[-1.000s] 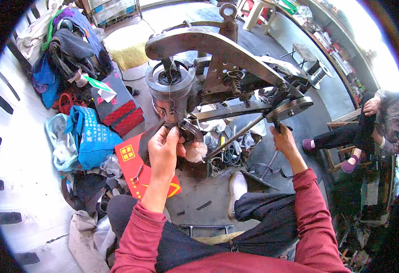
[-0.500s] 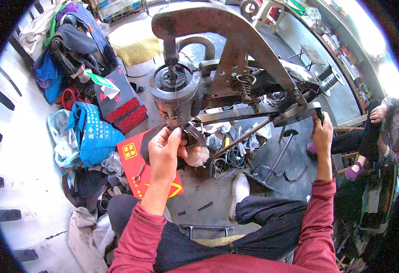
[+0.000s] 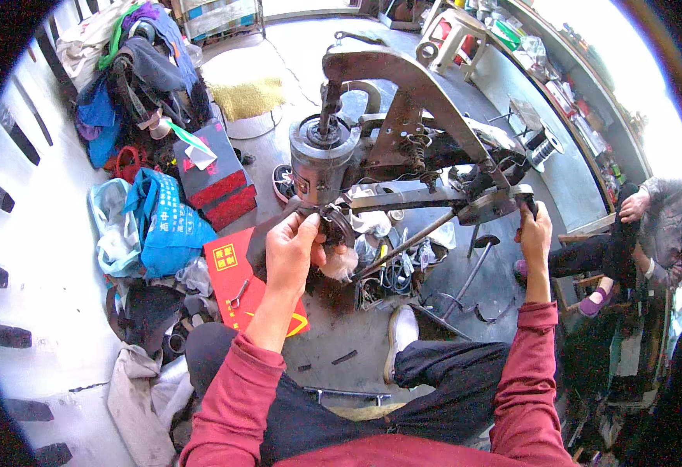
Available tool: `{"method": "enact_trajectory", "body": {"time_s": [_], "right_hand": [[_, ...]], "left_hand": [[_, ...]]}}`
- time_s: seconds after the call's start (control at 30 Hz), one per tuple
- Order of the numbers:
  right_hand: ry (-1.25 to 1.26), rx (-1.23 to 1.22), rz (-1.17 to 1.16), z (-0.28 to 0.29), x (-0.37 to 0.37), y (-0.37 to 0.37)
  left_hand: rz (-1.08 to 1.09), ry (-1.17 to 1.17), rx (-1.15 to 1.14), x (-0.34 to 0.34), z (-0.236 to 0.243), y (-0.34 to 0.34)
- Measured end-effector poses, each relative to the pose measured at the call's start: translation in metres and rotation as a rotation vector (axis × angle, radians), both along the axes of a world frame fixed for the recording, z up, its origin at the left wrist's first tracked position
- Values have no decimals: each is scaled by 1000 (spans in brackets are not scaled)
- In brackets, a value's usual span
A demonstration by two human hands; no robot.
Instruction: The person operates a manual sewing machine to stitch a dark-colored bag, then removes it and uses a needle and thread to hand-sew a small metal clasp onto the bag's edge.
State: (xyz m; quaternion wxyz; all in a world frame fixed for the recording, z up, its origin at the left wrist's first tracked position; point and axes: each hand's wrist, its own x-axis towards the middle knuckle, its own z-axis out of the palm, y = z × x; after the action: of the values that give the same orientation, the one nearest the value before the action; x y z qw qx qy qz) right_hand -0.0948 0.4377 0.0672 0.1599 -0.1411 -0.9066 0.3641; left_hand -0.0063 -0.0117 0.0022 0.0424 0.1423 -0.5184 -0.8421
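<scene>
A dark metal hand-cranked sewing machine point(image 3: 415, 101) stands in front of me, its upright cylindrical head point(image 3: 314, 167) at the left end. Just below that head, my left hand point(image 3: 294, 249) pinches a dark item with a pale pink fluffy part point(image 3: 339, 265), perhaps a lined shoe. My fingers and the machine hide much of its shape. On the right, my right hand point(image 3: 535, 237) is wrapped round the black crank handle point(image 3: 527, 202) at the rim of the machine's wheel point(image 3: 489, 208).
Under the machine sits a box of tools point(image 3: 395, 272). A red sheet point(image 3: 236, 268) holding a small metal tool lies left of my left forearm. Blue bags point(image 3: 166, 222) and piled clothes are farther left. Another person's hand point(image 3: 635, 207) shows at the right, beside a thread spool point(image 3: 545, 148).
The view has shifted, so the machine appears lower and smaller, with its arm farther right. Both hands keep their grips; the right hand and crank handle sit slightly left and lower in view.
</scene>
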Motion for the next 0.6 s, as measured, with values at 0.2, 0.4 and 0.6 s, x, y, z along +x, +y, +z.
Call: {"method": "enact_trajectory", "body": {"time_s": [0.2, 0.4, 0.6], "right_hand": [[48, 142, 12, -28, -12, 30], [-231, 127, 39, -89, -12, 29], [-427, -200, 358, -62, 24, -68]], "left_hand": [[-41, -9, -57, -1, -6, -4], [-62, -2, -24, -2, -8, -6], [-66, 4, -42, -1, -2, -6]]}}
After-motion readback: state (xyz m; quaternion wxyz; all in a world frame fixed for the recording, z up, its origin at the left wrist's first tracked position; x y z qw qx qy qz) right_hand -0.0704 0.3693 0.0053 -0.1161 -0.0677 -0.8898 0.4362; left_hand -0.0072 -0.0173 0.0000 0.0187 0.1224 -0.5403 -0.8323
